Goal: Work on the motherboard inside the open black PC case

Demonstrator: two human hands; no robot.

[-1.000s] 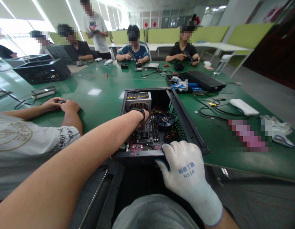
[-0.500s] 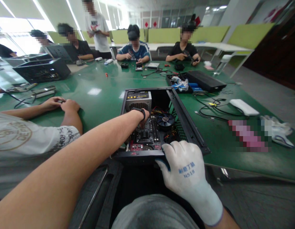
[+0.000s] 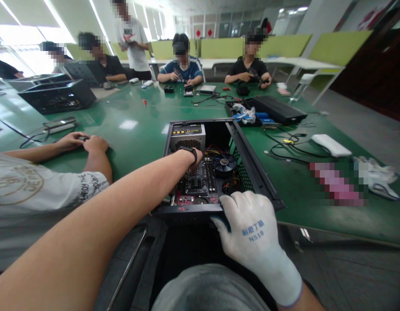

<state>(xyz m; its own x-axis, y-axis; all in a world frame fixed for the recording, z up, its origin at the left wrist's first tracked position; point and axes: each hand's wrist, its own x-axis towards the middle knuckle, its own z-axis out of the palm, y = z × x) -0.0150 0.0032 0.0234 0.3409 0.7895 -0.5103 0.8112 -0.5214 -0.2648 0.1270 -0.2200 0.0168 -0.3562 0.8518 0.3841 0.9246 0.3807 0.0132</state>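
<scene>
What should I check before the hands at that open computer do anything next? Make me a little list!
1. Right hand steadying the computer case: ok, it grips the near edge.
2. Glove on the right hand: ok, a white one.
3. Glove on the left hand: not ok, it is bare inside the case.
4. Left fingers free of wires: cannot tell, the fingertips are hidden.
5. Case open on top: ok, the fan shows.
6. Neighbour's hands away from the case: ok, they are apart from it.
</scene>
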